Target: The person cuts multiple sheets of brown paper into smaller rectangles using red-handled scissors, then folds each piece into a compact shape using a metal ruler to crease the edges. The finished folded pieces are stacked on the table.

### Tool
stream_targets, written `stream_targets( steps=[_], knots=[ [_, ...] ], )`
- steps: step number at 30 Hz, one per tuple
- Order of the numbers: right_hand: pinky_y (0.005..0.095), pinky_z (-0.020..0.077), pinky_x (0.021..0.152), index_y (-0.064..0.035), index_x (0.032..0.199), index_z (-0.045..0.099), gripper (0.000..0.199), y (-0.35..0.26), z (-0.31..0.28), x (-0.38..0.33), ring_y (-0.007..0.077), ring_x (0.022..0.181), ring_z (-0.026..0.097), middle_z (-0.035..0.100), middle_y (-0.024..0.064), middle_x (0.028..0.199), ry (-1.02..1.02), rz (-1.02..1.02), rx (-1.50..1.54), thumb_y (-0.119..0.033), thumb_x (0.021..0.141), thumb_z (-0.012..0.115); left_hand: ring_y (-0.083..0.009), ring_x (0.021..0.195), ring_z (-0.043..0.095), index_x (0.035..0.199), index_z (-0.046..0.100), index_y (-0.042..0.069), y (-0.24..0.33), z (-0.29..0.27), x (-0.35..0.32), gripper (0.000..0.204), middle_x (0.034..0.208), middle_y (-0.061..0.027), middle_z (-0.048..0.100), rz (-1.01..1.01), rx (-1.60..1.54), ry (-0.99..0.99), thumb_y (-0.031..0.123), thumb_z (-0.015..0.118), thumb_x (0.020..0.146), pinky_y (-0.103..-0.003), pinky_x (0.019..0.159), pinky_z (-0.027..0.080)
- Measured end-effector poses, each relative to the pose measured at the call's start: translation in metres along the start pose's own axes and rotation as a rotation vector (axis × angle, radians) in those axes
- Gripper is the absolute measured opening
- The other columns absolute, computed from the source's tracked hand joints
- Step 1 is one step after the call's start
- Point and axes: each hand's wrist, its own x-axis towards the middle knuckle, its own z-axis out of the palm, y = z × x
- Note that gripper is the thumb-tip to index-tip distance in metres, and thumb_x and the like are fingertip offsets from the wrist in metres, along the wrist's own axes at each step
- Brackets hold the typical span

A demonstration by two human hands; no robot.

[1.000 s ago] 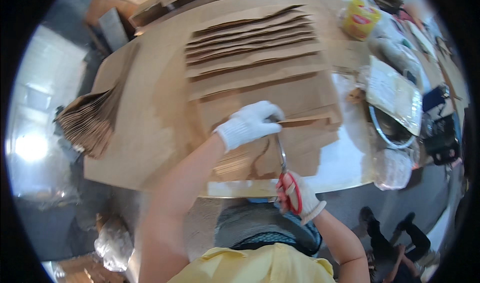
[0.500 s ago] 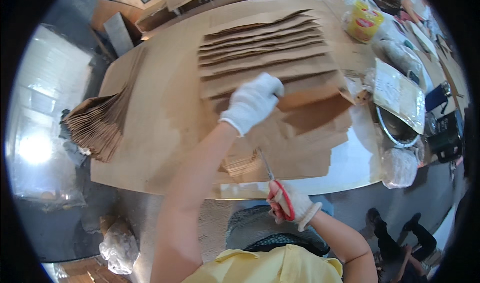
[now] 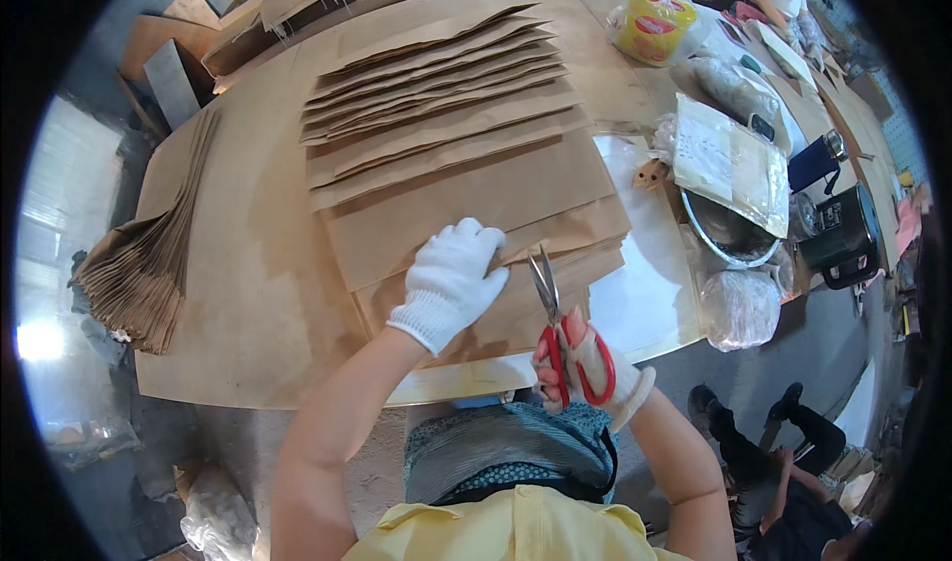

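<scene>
My left hand (image 3: 451,281), in a white knit glove, lies on brown kraft paper bags, fingers stretched and thumb apart near the front edge of the top one. These paper bags (image 3: 466,189) overlap in a fanned row that runs away from me across the table. A pair of scissors (image 3: 551,308) with red handles is in my right hand (image 3: 590,368), which wears a glove with bare fingertips. The blades are slightly parted and point away from me, over the near right part of the bags.
A bundle of folded paper bags (image 3: 149,253) sits at the table's left edge. On the right are a yellow package (image 3: 654,25), a round bowl (image 3: 729,232) under a plastic-wrapped packet (image 3: 729,164), a dark mug (image 3: 843,239) and a blue flask (image 3: 815,161). Other people are at the right.
The bag flap that stood raised beside my left hand now lies down. My left hand has drawn nearer to me and spread its fingers. The scissors' blades have parted; the view has shifted right.
</scene>
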Motion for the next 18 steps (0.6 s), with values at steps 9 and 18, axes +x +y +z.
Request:
stream_targets(
  steps=[9, 18],
  knots=[
    [0.0267, 0.0461, 0.046, -0.0100, 0.093, 0.057, 0.054, -0.023, -0.071, -0.002, 0.0118, 0.048, 0.052, 0.054, -0.0013, 0.063, 0.336, -0.157, -0.190, -0.061, 0.107, 0.049, -0.0278, 0.094, 0.071, 0.111, 0.069, 0.011, -0.022, 0.004, 0.004, 0.023, 0.104, -0.0118, 0.066, 0.086, -0.160, 0.047, 0.015, 0.074, 0.089, -0.040, 0.084, 0.059],
    [0.0320, 0.0569, 0.064, -0.0048, 0.105, 0.058, 0.057, 0.072, 0.045, 0.045, 0.0183, 0.059, 0.062, 0.058, 0.0054, 0.067, -0.055, -0.132, -0.469, -0.060, 0.109, 0.045, -0.0208, 0.106, 0.071, 0.122, 0.071, 0.005, -0.046, -0.023, 0.034, 0.035, 0.117, -0.0108, 0.071, 0.123, -0.553, -0.374, 0.015, 0.076, 0.088, -0.033, 0.095, 0.057]
  ],
)
